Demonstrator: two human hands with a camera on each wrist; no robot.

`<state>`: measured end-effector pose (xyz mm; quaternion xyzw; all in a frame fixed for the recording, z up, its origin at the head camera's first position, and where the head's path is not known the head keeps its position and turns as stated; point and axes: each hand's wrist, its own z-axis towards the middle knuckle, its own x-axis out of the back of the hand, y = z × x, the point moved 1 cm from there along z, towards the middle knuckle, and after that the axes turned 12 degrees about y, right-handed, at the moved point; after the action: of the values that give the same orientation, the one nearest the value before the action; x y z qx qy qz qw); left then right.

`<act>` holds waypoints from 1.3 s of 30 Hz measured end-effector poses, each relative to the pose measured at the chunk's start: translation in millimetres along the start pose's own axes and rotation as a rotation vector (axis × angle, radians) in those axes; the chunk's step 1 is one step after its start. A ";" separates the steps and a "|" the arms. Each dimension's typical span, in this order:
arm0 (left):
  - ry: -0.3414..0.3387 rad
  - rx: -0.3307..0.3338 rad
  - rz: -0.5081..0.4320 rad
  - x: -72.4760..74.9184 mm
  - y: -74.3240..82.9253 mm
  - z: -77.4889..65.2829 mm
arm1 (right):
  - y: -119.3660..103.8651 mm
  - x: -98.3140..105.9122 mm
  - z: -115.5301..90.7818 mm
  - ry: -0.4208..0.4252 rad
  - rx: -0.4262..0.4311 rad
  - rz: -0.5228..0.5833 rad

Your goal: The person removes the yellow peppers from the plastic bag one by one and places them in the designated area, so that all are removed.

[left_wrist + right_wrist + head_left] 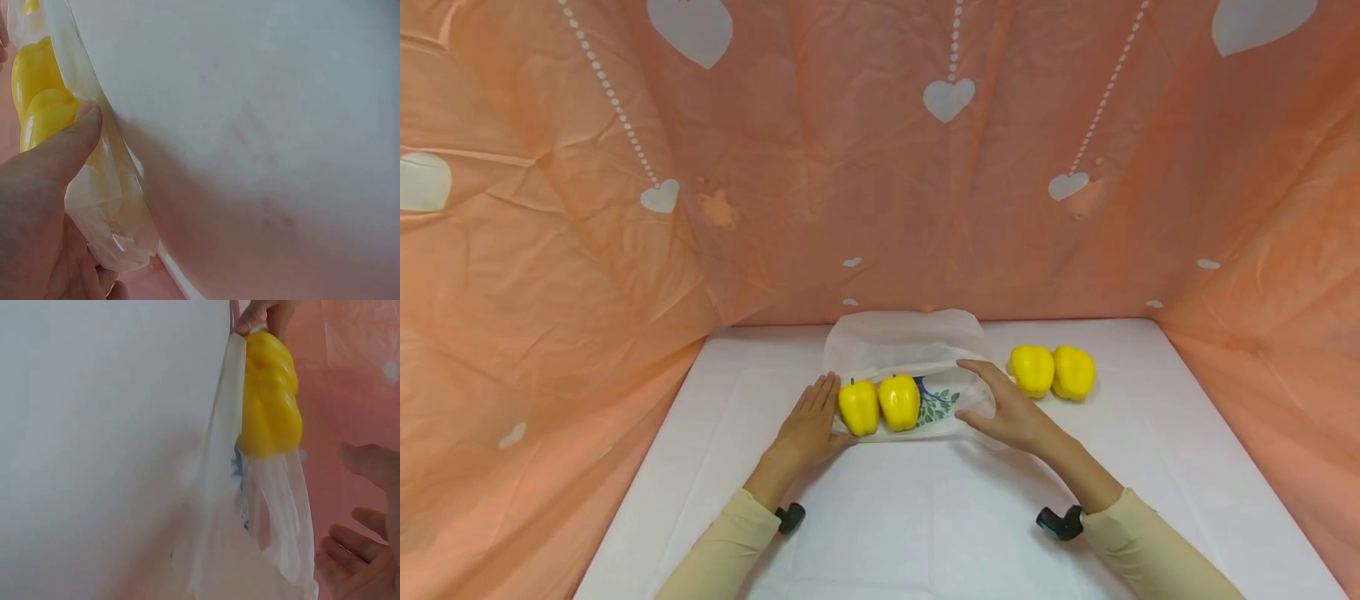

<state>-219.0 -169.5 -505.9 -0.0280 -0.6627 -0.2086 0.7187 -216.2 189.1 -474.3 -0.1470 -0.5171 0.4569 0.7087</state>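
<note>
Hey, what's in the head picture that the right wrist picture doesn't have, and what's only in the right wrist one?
Only head: two loose peppers right of the bag, and the sleeves.
Only right wrist: several fingers of the right hand that the head view hides.
Both: the left hand, the bag, two other yellow peppers there, and the white table.

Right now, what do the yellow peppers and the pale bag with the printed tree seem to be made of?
Yellow peppers: probably smooth, glossy plastic imitations, judging by the bright highlights and even colour; real ones cannot be excluded.
Pale bag: thin, flexible plastic film or sheer fabric with a faint sheen, as it looks translucent and wrinkled; I cannot tell which.
</note>
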 end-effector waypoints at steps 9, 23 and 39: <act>0.010 0.005 -0.013 0.8 -0.1 1.6 | -2.3 -26.2 9.5 -0.057 0.011 -0.006; 0.017 -0.007 0.005 3.3 -0.8 4.7 | -6.7 -54.3 19.5 -0.133 -0.094 -0.009; 0.022 -0.001 0.003 -1.9 0.6 -0.6 | -3.0 -76.4 18.9 -0.153 -0.123 0.015</act>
<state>-218.3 -168.6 -507.6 -0.0271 -0.6544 -0.2084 0.7263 -234.8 121.4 -510.0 -0.1588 -0.5956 0.4394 0.6534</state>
